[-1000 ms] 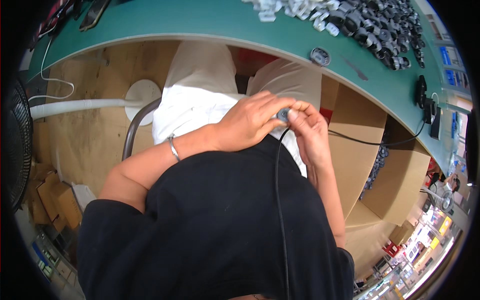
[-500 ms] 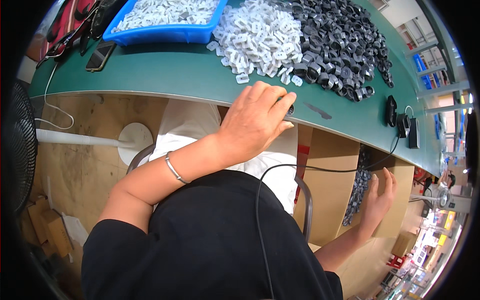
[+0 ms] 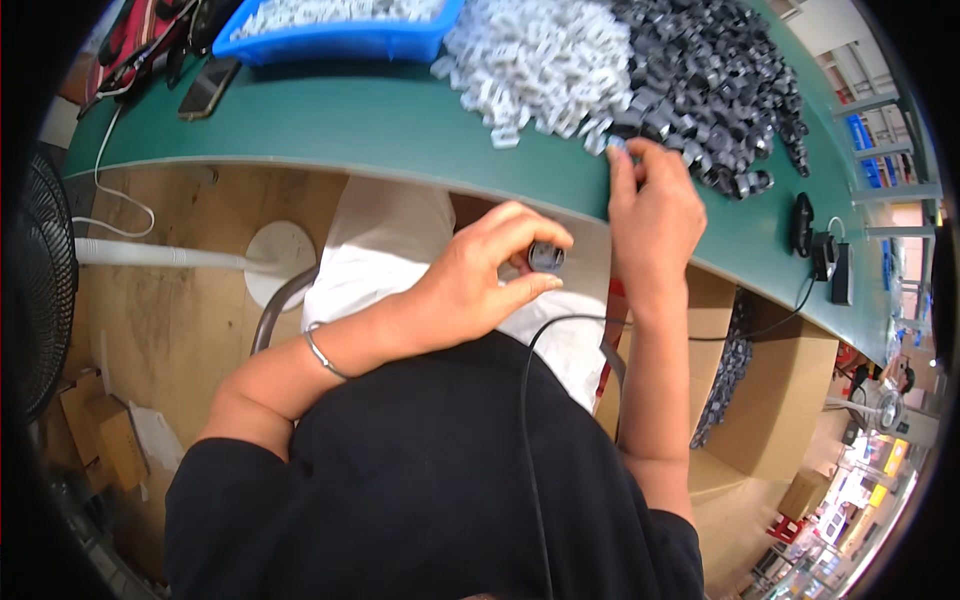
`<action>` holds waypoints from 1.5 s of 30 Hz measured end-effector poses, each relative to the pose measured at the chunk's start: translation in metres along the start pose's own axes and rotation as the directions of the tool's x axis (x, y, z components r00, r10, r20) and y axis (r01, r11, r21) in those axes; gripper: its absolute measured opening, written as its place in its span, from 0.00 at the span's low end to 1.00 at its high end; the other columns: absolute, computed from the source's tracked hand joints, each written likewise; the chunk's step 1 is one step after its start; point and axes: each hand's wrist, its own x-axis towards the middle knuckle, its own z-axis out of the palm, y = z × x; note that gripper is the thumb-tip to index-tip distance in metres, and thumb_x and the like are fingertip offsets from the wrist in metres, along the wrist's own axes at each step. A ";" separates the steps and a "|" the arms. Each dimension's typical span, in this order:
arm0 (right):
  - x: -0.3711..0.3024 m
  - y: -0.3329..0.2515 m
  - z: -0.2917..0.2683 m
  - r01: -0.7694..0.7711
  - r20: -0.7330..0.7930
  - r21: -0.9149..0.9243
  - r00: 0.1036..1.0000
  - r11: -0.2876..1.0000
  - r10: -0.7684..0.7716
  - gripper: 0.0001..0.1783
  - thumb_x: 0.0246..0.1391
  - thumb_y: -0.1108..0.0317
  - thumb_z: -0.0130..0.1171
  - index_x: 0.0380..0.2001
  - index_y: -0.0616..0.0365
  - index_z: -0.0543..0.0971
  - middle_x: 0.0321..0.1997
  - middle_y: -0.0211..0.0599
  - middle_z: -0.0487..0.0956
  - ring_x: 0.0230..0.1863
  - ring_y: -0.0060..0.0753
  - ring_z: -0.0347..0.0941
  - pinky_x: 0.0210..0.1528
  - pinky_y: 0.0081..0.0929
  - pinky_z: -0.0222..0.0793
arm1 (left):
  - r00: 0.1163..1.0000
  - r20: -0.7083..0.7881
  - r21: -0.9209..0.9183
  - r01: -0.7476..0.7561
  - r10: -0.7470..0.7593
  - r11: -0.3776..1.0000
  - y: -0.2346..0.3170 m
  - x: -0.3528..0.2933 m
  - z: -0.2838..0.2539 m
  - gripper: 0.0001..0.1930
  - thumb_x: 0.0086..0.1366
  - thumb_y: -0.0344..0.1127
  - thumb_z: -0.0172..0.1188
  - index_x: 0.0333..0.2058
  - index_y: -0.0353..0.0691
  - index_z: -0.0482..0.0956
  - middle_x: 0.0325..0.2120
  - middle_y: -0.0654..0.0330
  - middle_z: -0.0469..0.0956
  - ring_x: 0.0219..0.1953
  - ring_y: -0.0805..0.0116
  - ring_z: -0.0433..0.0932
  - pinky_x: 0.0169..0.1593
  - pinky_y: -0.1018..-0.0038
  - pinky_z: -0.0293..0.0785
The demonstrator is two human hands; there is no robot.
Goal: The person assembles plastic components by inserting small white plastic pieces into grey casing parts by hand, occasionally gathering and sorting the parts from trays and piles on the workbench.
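My left hand (image 3: 470,275) is over my lap, just off the table edge, its fingers closed round a small black ring-shaped part (image 3: 547,257) whose opening faces up. Over the table edge my right hand (image 3: 658,215) reaches forward. Its thumb and forefinger pinch a small whitish plastic piece (image 3: 616,146) at the near rim of the white heap. The heap of white plastic pieces (image 3: 540,70) lies on the green table (image 3: 370,130). To its right, touching it, spreads a pile of black ring-shaped parts (image 3: 710,90).
A blue tray (image 3: 350,45) of white pieces stands at the back left, near a phone (image 3: 208,88). Below the table at right is a cardboard box (image 3: 790,400) with dark parts. A black cable (image 3: 530,450) crosses my front. A fan (image 3: 45,290) stands at left.
My right hand has moved from above the cardboard box up to the white heap and pinches a piece. My left hand has drawn back from the table edge, showing the black part it holds.
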 end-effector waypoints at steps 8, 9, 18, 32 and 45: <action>-0.008 0.005 -0.001 -0.177 0.088 0.572 0.984 0.801 0.155 0.08 0.52 0.76 0.66 0.37 0.63 0.80 0.28 0.27 0.79 0.27 0.16 0.71 0.33 0.17 0.69 | 0.904 0.159 -0.590 0.410 -0.398 0.695 -0.025 -0.008 0.003 0.19 0.67 0.28 0.59 0.55 0.33 0.71 0.41 0.62 0.77 0.45 0.74 0.78 0.52 0.76 0.74; -0.013 0.005 -0.006 -0.148 0.057 0.666 0.987 0.731 0.148 0.07 0.53 0.78 0.65 0.37 0.64 0.80 0.29 0.27 0.79 0.29 0.14 0.71 0.34 0.15 0.69 | 0.901 0.159 -0.596 0.413 -0.403 0.689 -0.026 -0.008 0.004 0.19 0.67 0.28 0.59 0.55 0.33 0.71 0.41 0.62 0.77 0.45 0.74 0.78 0.52 0.76 0.74; -0.088 -0.013 -0.016 -0.671 0.653 0.736 0.739 0.094 0.164 0.08 0.55 0.81 0.63 0.39 0.67 0.79 0.35 0.34 0.80 0.35 0.20 0.77 0.41 0.17 0.74 | 0.884 0.060 -0.567 0.413 -0.465 0.713 -0.036 -0.017 0.013 0.17 0.67 0.27 0.58 0.54 0.34 0.71 0.41 0.63 0.76 0.45 0.76 0.78 0.50 0.78 0.74; -0.110 -0.017 -0.002 -0.727 0.675 0.640 0.687 0.249 0.269 0.06 0.56 0.79 0.62 0.38 0.67 0.79 0.32 0.31 0.81 0.32 0.15 0.74 0.37 0.15 0.72 | 0.882 0.070 -0.580 0.416 -0.466 0.700 -0.051 -0.024 0.029 0.18 0.65 0.23 0.59 0.52 0.34 0.66 0.44 0.62 0.71 0.43 0.79 0.74 0.48 0.79 0.74; -0.116 -0.012 0.014 -0.808 0.744 0.560 0.587 0.183 0.318 0.07 0.55 0.75 0.65 0.36 0.66 0.79 0.30 0.32 0.81 0.30 0.16 0.75 0.33 0.16 0.71 | 0.875 0.029 -0.503 0.431 -0.483 0.749 -0.054 -0.027 0.032 0.16 0.65 0.23 0.58 0.50 0.33 0.66 0.43 0.59 0.72 0.44 0.77 0.75 0.48 0.78 0.73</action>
